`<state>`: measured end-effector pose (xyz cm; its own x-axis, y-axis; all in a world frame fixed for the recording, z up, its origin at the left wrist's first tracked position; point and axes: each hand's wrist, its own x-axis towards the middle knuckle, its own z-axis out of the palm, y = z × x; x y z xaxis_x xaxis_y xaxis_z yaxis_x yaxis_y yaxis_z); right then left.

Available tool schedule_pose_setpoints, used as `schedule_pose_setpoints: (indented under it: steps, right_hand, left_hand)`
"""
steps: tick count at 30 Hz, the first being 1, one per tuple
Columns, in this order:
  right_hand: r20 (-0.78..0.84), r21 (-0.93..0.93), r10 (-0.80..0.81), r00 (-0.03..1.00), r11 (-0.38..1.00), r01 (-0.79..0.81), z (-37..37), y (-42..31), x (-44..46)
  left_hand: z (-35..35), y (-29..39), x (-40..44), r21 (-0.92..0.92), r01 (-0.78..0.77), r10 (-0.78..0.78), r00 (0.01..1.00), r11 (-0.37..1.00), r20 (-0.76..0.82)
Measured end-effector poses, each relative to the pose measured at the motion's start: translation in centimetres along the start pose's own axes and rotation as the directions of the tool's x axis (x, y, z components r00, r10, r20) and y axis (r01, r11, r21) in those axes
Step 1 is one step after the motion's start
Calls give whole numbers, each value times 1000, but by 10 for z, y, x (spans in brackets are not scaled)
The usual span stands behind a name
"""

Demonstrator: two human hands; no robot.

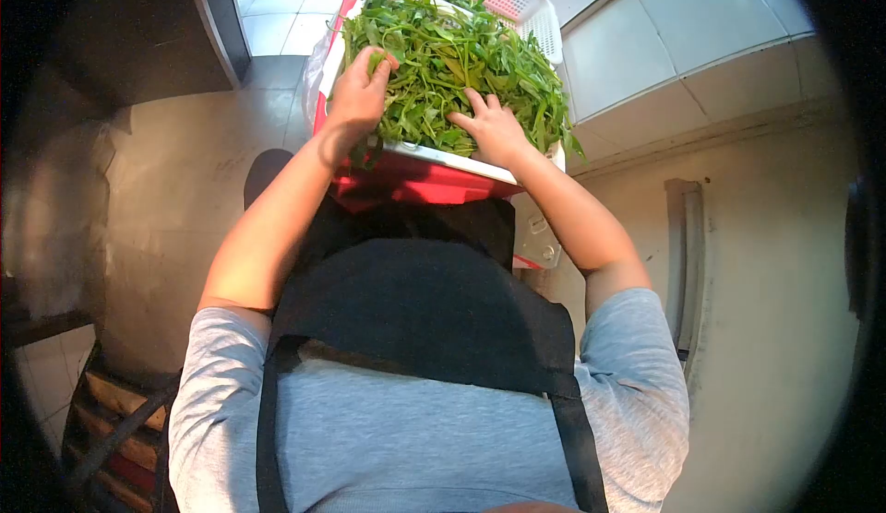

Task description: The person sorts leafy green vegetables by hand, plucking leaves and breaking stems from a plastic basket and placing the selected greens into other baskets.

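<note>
A heap of leafy greens (452, 61) with long stems fills a white plastic basket (452, 160) in front of me. At the basket's left side, my left hand (360, 96) is closed, with a few green stems and leaves between thumb and fingers. My right hand (496, 131) rests on the greens near the front right corner. Its fingers are spread and partly sunk among the leaves, and I see nothing gripped in them.
Behind the heap stands a second white perforated basket (540, 17) with some greens in it. Both are on a red surface (401, 181). A tiled wall (637, 47) runs close along the right. Wooden slats (115, 393) lie at lower left.
</note>
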<state>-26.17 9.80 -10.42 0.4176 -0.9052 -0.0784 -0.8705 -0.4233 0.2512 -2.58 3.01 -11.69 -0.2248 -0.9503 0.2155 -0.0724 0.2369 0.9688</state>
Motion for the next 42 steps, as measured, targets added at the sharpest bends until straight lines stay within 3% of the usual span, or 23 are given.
schedule_pose_setpoints:
  steps: [1,2,5,9,16,19,20,23,25,27,29,31,32,36,39,41,42]
  right_hand:
    - [-19,2,2,1000,1000,-2,7,2,2]
    - [-36,10,4,999,1000,-4,14,5,2]
    - [-21,44,-13,1000,999,14,9,7,-1]
    - [-51,-109,19,998,994,-25,4,-2,-5]
    - [-41,44,66,997,997,-64,15,7,7]
    - [-74,196,143,987,973,-126,-5,13,6]
    - [-172,232,169,970,964,-127,-8,19,6]
    - [-279,364,311,909,910,-199,-44,45,13]
    - [-97,456,512,854,785,-419,-79,64,14]
    - [-102,679,536,838,654,-335,-85,102,14]
    - [-118,875,475,872,466,-135,-127,101,8]
    - [-80,909,461,884,397,-124,-165,108,0]
    - [-123,899,462,879,427,-99,-173,114,0]
    - [-93,955,397,913,294,-30,-204,137,-6]
    - [0,986,608,794,-131,101,-179,121,-18]
    - [128,980,517,846,-199,-26,-110,158,-5]
    - [159,874,443,882,-478,83,-65,155,0]
  left_hand:
    - [-2,0,1,65,45,-45,999,997,-3]
    - [-1,-2,1,171,-42,53,997,984,-58]
    - [-3,2,0,173,-12,26,997,985,-78]
    - [-3,0,-2,257,-7,27,997,966,-73]
    - [-3,10,-8,310,42,-9,994,950,-108]
    - [-1,18,-11,223,-3,37,989,975,-146]
    - [1,16,-12,223,-74,116,976,972,-185]
    - [2,17,-13,206,-65,113,966,976,-233]
    - [1,19,-14,192,-53,94,972,980,-216]
    - [0,22,-14,180,-30,68,976,983,-207]
    - [-1,25,-14,174,2,34,979,985,-201]
    - [0,18,-13,173,-104,142,964,979,-224]
    - [0,15,-12,174,-159,197,952,972,-233]
    - [-3,21,-13,152,-87,120,967,985,-225]
    - [-1,17,-12,116,-95,122,959,989,-255]
    - [0,17,-12,102,-121,144,952,987,-269]
    - [0,18,-12,108,-120,145,953,987,-265]
